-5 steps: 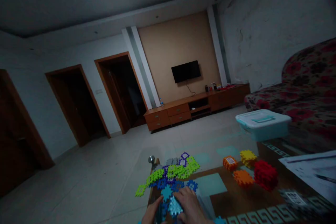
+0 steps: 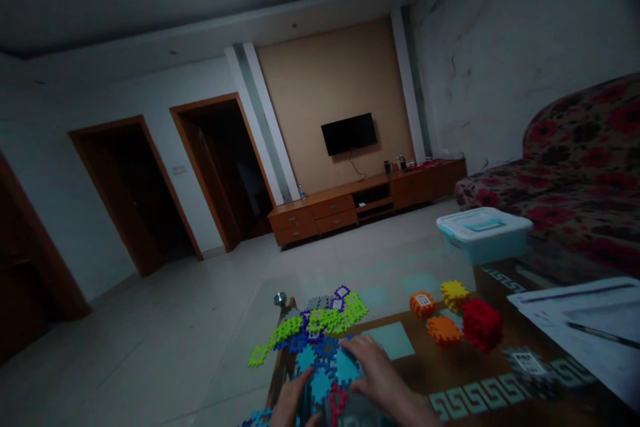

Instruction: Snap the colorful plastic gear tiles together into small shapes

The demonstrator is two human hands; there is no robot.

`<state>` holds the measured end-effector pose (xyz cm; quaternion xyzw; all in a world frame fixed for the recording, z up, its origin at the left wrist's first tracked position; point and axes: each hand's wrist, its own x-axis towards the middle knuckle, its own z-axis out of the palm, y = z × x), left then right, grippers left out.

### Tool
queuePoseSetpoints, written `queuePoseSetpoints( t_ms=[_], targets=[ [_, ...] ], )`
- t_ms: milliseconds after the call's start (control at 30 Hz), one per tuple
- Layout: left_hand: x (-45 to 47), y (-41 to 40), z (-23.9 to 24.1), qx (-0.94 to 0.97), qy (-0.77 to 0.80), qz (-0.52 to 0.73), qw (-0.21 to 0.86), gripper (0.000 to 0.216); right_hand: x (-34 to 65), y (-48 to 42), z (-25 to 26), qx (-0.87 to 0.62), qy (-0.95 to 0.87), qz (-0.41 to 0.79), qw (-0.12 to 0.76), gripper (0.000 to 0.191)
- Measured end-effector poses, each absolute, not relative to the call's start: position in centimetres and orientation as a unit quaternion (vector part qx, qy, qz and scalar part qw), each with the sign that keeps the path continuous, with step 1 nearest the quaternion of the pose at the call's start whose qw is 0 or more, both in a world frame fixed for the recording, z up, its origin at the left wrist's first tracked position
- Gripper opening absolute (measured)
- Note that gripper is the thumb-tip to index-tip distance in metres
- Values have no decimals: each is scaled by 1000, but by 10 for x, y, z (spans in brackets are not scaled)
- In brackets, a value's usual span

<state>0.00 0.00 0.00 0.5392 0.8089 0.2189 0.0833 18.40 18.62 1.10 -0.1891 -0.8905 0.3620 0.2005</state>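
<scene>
Right hand [image 2: 377,373] lies flat, fingers spread over the top of a blue block cluster [image 2: 325,373] at the near edge of the bench [image 2: 450,373]. Left hand [image 2: 290,403] cups the cluster's left side, fingers curled against it; a red piece [image 2: 337,400] shows between the two hands. Just beyond the cluster sprawls a pile of green, blue and purple pieces [image 2: 320,323], spilling over the bench's left edge. Further right stand an orange cube [image 2: 423,303], a yellow one [image 2: 454,293], and a red cube [image 2: 483,325]. A teal lidded box [image 2: 483,233] sits behind them.
</scene>
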Motion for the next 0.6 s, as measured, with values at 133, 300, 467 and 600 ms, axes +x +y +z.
queuePoseSetpoints(
  t_ms=[133,300,467,600],
  targets=[
    [36,24,0,553,805,205,73,60,228,214,-9,-206,-875,398,185,81],
    [77,54,3,565,801,184,71,61,250,219,-39,-176,-879,414,158,84],
    [114,78,21,555,817,106,112,67,256,214,-57,-171,-884,405,158,75],
    [141,98,33,534,830,16,159,75,266,219,-47,-174,-885,391,185,80]
  ],
)
